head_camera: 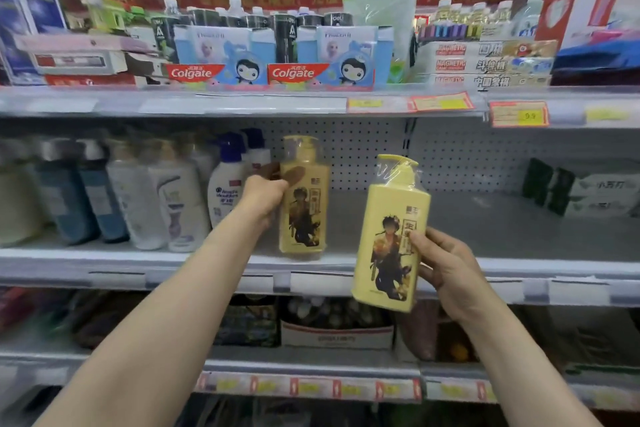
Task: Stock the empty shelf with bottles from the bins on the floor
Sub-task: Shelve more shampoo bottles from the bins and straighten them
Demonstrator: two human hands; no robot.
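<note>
Beside the left hand [265,198], item one: shelved yellow bottle [304,198], pump-topped, film-wrapped, upright on the middle shelf [485,229] near its front edge. That hand's fingers were curled about the bottle's left flank, clamped on it. Left of that hand stood a row of white and blue bottles [166,198], upright and close-packed, the nearest just beside the wrist.

Item two: second yellow bottle [391,239], same make, clamped in the right hand [450,267], thumb across the label, slightly tilted, in front of the shelf's lip and not yet over its board. Both hands were well apart, each on its own bottle.

Right of the right hand: a bare grey run of shelf, then green-and-white packs [581,191] at the far end. Bins not in view.

Step in hand, by judgement: seating the first yellow bottle of a new row. The next move likely called for loosing the left grip, then lifting the second bottle over the lip and standing it just right of the first, label forward.
</note>
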